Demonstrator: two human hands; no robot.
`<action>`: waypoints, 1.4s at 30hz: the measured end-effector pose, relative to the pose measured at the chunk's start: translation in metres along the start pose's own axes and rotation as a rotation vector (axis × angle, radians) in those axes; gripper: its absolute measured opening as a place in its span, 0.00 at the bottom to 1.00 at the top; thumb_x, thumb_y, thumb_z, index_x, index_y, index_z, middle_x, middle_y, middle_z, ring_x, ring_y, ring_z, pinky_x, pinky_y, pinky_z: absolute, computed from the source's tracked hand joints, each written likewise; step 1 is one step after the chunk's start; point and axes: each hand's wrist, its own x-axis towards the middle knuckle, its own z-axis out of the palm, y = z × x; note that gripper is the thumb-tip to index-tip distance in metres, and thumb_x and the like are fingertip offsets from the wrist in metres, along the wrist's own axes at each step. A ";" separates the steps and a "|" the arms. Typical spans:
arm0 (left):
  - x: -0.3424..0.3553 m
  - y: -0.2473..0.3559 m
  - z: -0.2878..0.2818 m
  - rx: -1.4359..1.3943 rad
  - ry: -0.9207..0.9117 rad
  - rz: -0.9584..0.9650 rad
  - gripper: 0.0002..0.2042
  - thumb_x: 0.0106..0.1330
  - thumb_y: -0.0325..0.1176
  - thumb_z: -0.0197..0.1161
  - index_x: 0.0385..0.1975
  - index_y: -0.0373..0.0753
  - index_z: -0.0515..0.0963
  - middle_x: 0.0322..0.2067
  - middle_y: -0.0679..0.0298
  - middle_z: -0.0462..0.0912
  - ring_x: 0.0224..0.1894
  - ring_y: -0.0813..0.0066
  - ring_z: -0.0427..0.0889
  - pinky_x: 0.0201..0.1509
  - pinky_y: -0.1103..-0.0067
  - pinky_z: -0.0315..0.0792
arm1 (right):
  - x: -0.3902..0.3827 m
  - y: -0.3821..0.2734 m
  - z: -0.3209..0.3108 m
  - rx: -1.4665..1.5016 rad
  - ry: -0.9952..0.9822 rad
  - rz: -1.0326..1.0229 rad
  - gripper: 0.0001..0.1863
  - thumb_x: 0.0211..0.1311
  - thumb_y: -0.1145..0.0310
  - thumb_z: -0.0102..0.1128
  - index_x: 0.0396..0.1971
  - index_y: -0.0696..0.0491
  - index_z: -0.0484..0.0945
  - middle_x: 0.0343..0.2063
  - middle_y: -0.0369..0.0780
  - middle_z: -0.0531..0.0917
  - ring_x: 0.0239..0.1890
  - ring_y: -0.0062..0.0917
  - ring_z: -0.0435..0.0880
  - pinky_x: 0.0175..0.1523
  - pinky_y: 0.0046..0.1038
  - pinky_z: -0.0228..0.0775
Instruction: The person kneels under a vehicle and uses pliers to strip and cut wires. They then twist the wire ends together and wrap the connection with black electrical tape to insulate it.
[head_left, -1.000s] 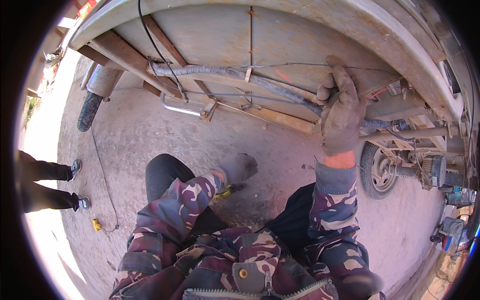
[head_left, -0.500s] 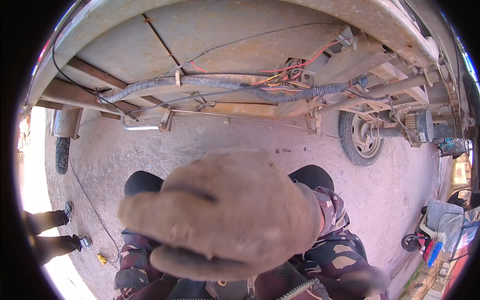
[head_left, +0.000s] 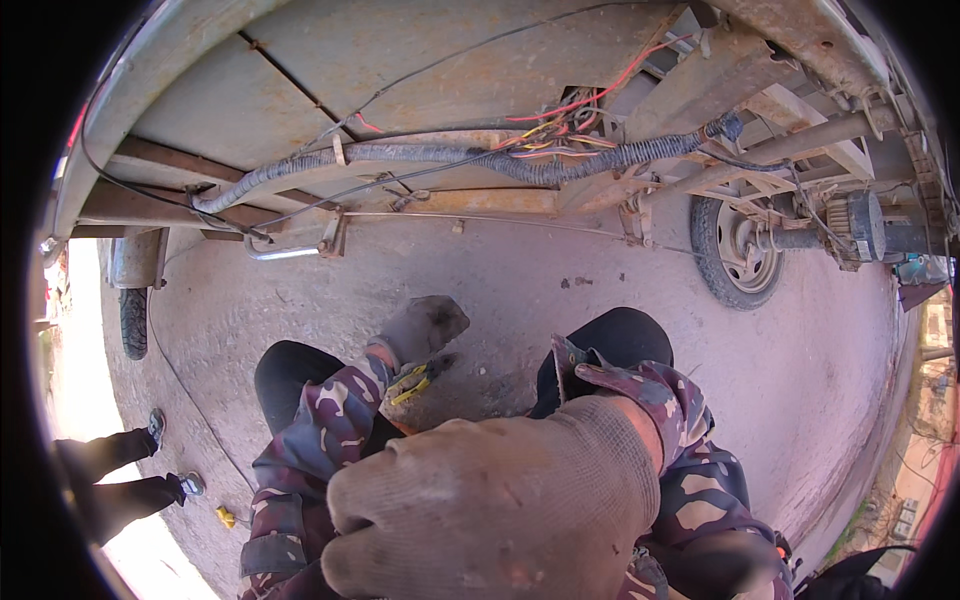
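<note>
My right hand (head_left: 510, 490), in a dirty tan knit glove, fills the lower middle, close to the view. Its back faces up; the fingers bend down out of sight, so whatever they hold is hidden. Beyond it, between my knees, my left hand (head_left: 420, 330) wears a darkened glove with the fingers drawn together. Just below that hand is a small yellow and black tool (head_left: 408, 385) whose kind I cannot make out; whether the hand grips it is unclear. Ahead, a ribbed grey wire conduit (head_left: 560, 170) runs along the vehicle's underside, with loose coloured wires (head_left: 565, 135) sticking out.
A raised vehicle frame (head_left: 480, 203) spans the top, with a wheel (head_left: 738, 250) at right and a tyre (head_left: 133, 322) at left. Another person's legs (head_left: 115, 465) stand at left. A cable with a yellow end (head_left: 225, 517) lies on the concrete floor (head_left: 320, 290).
My right hand has moved down and right, and its fingers now bend out of sight. My left hand and the yellow and black tool have come into view.
</note>
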 end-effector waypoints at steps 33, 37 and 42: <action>0.079 -0.259 0.065 0.780 -0.323 -0.127 0.35 0.72 0.43 0.68 0.76 0.37 0.65 0.66 0.37 0.74 0.67 0.38 0.76 0.71 0.57 0.72 | -0.673 -0.162 0.380 0.070 2.349 2.514 0.36 0.69 0.38 0.66 0.61 0.54 0.84 0.49 0.49 0.88 0.43 0.42 0.88 0.45 0.45 0.83; 0.073 -0.305 0.056 0.962 -0.521 -0.148 0.34 0.72 0.42 0.67 0.75 0.36 0.65 0.67 0.36 0.73 0.67 0.37 0.75 0.72 0.57 0.71 | -0.617 -0.113 0.406 0.334 2.507 2.118 0.43 0.65 0.46 0.76 0.74 0.51 0.70 0.59 0.47 0.83 0.55 0.42 0.84 0.53 0.48 0.82; 0.059 -0.285 0.034 0.933 -0.501 -0.248 0.34 0.73 0.42 0.67 0.75 0.36 0.66 0.67 0.37 0.72 0.68 0.37 0.75 0.72 0.57 0.71 | -0.560 -0.082 0.440 0.619 2.472 1.850 0.45 0.65 0.48 0.76 0.75 0.54 0.69 0.65 0.52 0.81 0.66 0.46 0.81 0.64 0.46 0.81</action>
